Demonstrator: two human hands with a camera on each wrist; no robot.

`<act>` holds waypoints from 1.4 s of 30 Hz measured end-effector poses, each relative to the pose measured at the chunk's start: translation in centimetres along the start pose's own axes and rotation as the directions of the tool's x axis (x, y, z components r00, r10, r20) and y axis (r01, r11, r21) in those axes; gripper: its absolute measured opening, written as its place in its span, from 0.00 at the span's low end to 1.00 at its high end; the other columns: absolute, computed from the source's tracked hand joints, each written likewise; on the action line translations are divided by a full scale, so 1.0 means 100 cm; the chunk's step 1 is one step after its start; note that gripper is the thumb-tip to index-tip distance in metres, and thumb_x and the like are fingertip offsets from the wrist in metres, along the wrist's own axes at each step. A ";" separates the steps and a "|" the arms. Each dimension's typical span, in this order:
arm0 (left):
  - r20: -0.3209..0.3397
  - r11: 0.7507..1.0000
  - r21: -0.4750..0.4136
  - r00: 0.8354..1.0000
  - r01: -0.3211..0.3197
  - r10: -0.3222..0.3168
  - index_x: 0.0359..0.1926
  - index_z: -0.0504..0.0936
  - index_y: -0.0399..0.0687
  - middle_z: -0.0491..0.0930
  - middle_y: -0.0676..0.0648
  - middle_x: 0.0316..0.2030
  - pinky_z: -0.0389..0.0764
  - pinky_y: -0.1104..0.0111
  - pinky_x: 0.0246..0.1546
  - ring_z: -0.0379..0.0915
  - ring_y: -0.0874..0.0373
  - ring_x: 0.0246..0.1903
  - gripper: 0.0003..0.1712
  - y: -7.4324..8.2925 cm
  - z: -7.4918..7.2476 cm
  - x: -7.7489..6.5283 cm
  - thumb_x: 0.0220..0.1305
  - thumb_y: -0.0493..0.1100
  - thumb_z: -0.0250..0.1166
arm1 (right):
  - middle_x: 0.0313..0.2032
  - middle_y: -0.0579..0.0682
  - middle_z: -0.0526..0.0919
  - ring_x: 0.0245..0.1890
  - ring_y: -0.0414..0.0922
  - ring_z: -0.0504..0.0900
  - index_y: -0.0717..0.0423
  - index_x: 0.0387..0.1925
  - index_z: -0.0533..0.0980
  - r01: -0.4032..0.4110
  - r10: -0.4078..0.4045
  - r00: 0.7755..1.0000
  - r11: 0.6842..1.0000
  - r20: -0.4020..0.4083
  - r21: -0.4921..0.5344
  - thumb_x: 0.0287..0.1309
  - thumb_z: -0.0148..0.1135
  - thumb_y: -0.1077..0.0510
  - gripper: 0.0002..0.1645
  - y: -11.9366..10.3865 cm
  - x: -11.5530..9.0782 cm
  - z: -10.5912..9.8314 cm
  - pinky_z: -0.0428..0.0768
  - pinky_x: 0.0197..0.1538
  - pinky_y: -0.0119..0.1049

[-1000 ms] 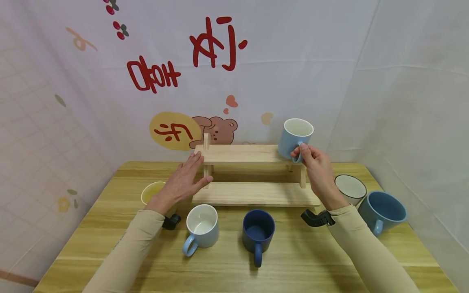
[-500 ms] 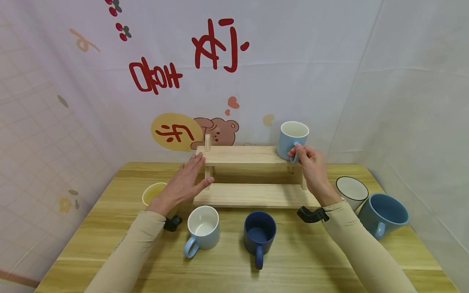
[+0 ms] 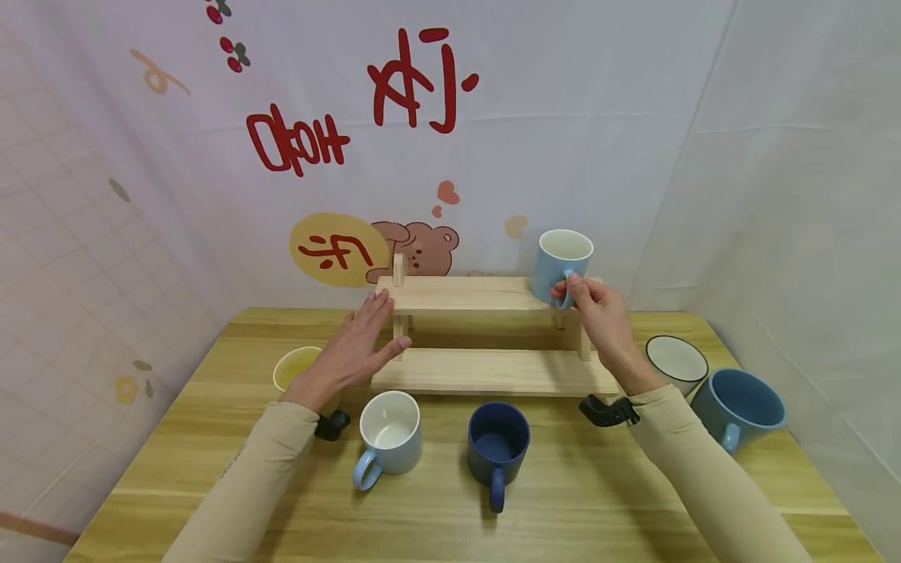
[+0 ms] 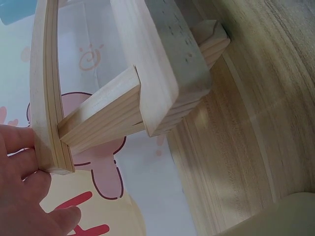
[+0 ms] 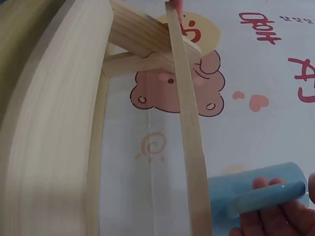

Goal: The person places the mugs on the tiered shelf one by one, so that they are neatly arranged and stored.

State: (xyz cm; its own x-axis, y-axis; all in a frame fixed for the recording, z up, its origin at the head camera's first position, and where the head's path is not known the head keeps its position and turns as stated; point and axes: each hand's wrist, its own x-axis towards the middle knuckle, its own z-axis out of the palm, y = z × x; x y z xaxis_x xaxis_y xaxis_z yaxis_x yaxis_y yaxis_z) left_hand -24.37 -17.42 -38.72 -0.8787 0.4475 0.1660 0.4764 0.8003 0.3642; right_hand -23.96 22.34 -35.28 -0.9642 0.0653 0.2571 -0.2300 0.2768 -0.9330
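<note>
Light-blue mug handle (image 5: 266,198) in right fingers (image 5: 273,221)

top shelf (image 3: 464,293): loads of room left of the held mug (image 3: 551,270)
bottom shelf (image 3: 486,371): navy mug (image 3: 489,457) kinda blocks the middle from the near side

Left hand (image 3: 353,348) spreads its thumb, right hand (image 3: 602,317) pinches

The right hand (image 5: 273,216) is gripping the mug (image 5: 246,179) by its handle (image 5: 268,197), and the mug is standing on the rack's (image 5: 59,123) top board (image 5: 193,147). Behind, a bear (image 5: 158,93) (pink, with two hearts (image 5: 258,103) beside it) is showing on the cloth (image 5: 128,196).
</note>
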 end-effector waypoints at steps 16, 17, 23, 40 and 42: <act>0.000 1.000 0.002 1.000 -0.005 0.005 0.82 0.48 0.37 0.40 0.42 0.83 0.42 0.43 0.78 0.32 0.46 0.82 0.52 -0.002 -0.003 0.001 0.77 0.70 0.48 | 0.67 0.55 0.78 0.68 0.54 0.74 0.56 0.70 0.74 0.147 -0.151 0.988 0.936 0.012 -0.318 0.81 0.50 0.46 0.27 0.002 -0.060 -0.032 0.74 0.63 0.28; 0.000 1.000 0.001 1.000 -0.005 0.005 0.82 0.48 0.37 0.41 0.42 0.83 0.42 0.43 0.78 0.32 0.46 0.82 0.52 -0.002 -0.003 0.001 0.76 0.70 0.48 | 0.67 0.54 0.79 0.68 0.51 0.75 0.56 0.70 0.74 0.159 -0.163 0.986 0.933 0.014 -0.322 0.81 0.50 0.47 0.27 0.002 -0.064 -0.034 0.72 0.60 0.21; -0.001 1.000 -0.005 1.000 -0.003 0.003 0.82 0.49 0.37 0.41 0.42 0.83 0.42 0.43 0.78 0.32 0.46 0.82 0.52 -0.001 -0.003 0.000 0.76 0.70 0.49 | 0.64 0.52 0.81 0.63 0.29 0.74 0.54 0.69 0.76 0.196 -0.183 0.980 0.934 0.072 -0.299 0.81 0.51 0.53 0.23 0.000 -0.091 -0.041 0.71 0.57 0.16; 0.006 1.000 -0.008 1.000 -0.002 0.002 0.82 0.47 0.39 0.40 0.43 0.83 0.41 0.43 0.78 0.30 0.48 0.82 0.52 -0.002 0.000 0.000 0.76 0.71 0.48 | 0.59 0.42 0.84 0.61 0.37 0.80 0.43 0.64 0.81 0.321 -0.215 0.910 0.907 0.355 -0.273 0.75 0.54 0.65 0.24 -0.003 -0.151 -0.036 0.80 0.56 0.30; 0.009 1.000 -0.008 1.000 -0.002 0.002 0.82 0.47 0.39 0.39 0.43 0.83 0.41 0.43 0.78 0.30 0.48 0.82 0.52 -0.001 0.000 0.000 0.76 0.70 0.48 | 0.60 0.41 0.84 0.61 0.39 0.81 0.43 0.64 0.81 0.342 -0.226 0.892 0.904 0.392 -0.257 0.75 0.54 0.66 0.24 -0.003 -0.156 -0.034 0.81 0.56 0.32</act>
State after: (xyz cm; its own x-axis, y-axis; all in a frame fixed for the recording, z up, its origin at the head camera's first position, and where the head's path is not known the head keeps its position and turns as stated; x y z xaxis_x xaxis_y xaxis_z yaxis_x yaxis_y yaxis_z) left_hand -24.43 -17.51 -38.71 -0.8775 0.4526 0.1583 0.4776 0.7962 0.3713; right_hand -8.41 24.52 -38.16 -0.8597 -0.3800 0.3413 -0.5036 0.5191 -0.6906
